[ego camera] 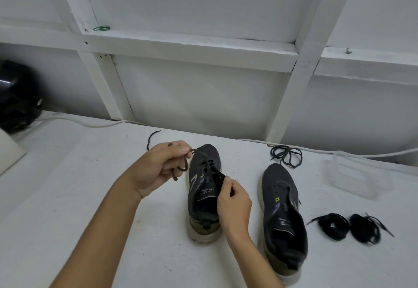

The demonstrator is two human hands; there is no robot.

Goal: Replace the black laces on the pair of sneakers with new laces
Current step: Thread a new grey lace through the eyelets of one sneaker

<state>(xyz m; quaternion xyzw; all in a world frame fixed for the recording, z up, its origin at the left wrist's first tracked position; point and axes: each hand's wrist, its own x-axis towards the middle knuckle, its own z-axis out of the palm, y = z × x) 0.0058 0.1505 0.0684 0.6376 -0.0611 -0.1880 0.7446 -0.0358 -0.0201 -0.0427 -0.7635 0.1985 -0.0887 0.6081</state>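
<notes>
Forearms rise from the bottom edge of the frame toward a dark sneaker (204,191) standing at lower centre on the white desk (67,197); the left hand (158,170) has its fingers (178,152) curled, pinching a loop of the black lace (184,165) just left of the toe; the right hand (234,204) pinches the eyelet flap beside the tongue, thumb on top, steadying the shoe. Only the eyelets nearest the toe look threaded, so I judge unlacing on this shoe to be partly done. A second sneaker (283,215) stands to the right, well apart, some lace showing in it; a loose lace (286,155) lies tangled beyond it, and two bundled laces (349,226), likely the new ones, sit at lower right; a clear plastic container (355,174) rests at right. The lace looks soft, limp and light; it should slide freely but may snag at each eyelet, so take it close to the eyelet and pull along the hole; the knit upper seems flexible, so hold near the eyelet row.
</notes>
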